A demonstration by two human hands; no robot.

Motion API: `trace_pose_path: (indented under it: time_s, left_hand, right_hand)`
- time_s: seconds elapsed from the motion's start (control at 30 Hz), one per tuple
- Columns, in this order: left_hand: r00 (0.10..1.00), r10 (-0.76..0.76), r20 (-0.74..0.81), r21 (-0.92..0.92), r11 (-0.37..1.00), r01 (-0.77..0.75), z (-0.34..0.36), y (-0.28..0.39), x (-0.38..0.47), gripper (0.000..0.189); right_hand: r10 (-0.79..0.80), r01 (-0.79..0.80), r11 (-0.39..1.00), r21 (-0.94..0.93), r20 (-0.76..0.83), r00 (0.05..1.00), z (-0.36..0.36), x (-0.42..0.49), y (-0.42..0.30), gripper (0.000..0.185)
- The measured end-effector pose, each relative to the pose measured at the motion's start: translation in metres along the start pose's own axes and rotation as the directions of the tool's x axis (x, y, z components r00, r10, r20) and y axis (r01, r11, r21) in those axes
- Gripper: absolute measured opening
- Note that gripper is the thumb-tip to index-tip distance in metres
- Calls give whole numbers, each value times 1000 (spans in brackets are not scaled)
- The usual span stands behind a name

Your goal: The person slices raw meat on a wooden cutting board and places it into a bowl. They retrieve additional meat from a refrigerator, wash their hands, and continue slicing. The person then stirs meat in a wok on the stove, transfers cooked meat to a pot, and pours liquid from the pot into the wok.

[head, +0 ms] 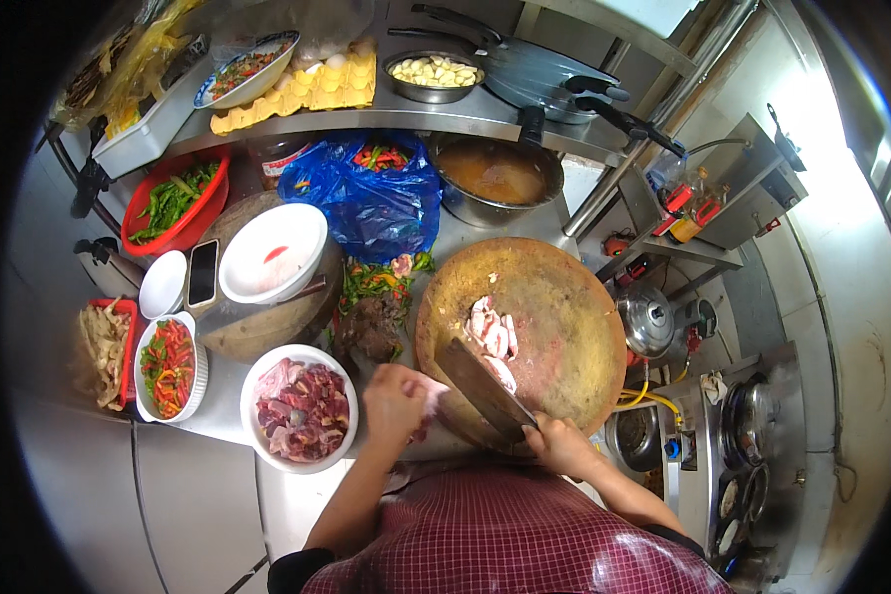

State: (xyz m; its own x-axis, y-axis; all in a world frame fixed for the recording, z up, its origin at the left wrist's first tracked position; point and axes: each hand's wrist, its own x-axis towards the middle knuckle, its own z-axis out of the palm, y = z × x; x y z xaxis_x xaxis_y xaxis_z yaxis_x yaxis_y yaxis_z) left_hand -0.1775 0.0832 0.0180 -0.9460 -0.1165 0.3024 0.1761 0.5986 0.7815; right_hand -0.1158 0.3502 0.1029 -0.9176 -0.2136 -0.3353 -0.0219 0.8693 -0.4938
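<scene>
My right hand (560, 444) grips the handle of a cleaver (486, 386), whose blade lies over the near left part of a round wooden chopping block (564, 327). Several cut strips of pale, fatty meat (491, 330) lie on the block just beyond the blade. My left hand (395, 405), somewhat blurred, holds a piece of raw meat (432, 397) at the block's left edge. A white bowl of cut dark red meat (304, 416) stands left of that hand. Chopped green and red peppers (371, 286) and a dark brown lump (375, 327) lie beyond it.
Behind the block stands a pot of brown liquid (494, 174), beside a blue plastic bag (386, 208). On the left are a second wooden block (267, 334) bearing a white bowl (275, 252), a phone (203, 273) and a dish of cut peppers (167, 367). A steel shelf (416, 119) crosses above.
</scene>
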Motion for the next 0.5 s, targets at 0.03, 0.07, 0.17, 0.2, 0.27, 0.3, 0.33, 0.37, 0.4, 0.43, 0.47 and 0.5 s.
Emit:
trace_pose_path:
  time_s: [0.03, 0.07, 0.17, 0.2, 0.27, 0.3, 0.33, 0.37, 0.4, 0.43, 0.47, 0.5]
  left_hand:
    - [1000, 4, -30, 39, 999, -3, -7, -5, 8, 12]
    - [990, -113, 80, 38, 993, 110, -16, -9, 12, 15]
    - [934, 353, -45, 235, 913, -334, -14, -2, 31, 22]
    - [974, 224, -18, 79, 972, -222, -3, 7, 35, 27]
    - [956, -138, 260, -645, 711, 279, 24, 29, 44, 38]
    - [896, -147, 419, -839, 314, 444, 38, 38, 48, 45]
    - [769, -41, 639, -769, 19, 640, 48, 43, 51, 49]
    - [657, 145, 740, -614, -254, 748, 57, 45, 53, 52]
    - [603, 31, 797, -572, -279, 771, 69, 53, 46, 48]
    - [663, 28, 748, -642, -223, 733, 75, 53, 46, 41]
    - [674, -2, 739, -661, -198, 724, 77, 48, 48, 35]
    - [620, -114, 777, -630, -148, 762, 79, 44, 49, 30]
  right_hand:
    - [8, -6, 998, 67, -29, 1000, -5, 0, 3, 24]
    - [34, -31, 992, 123, -25, 999, -12, 1, 6, 23]
    - [166, -169, 766, 620, 63, 984, -26, 5, 7, 21]
    - [160, -154, 651, 743, 64, 985, -27, 6, 5, 21]
    - [164, -149, 351, 924, 96, 982, -26, 10, 1, 20]
    - [127, -145, 240, 960, 117, 985, -24, 11, 0, 17]
    - [149, -157, 190, 969, 130, 980, -20, 14, -1, 15]
    - [124, -145, 123, 982, 130, 984, -15, 14, -1, 14]
    - [145, -142, 120, 983, 124, 982, -11, 14, 0, 14]
    - [245, -157, 95, 983, 129, 961, -7, 13, 3, 14]
    - [289, -136, 58, 989, 113, 951, -4, 9, 8, 14]
    - [317, -100, 19, 995, 89, 944, 0, 3, 14, 14]
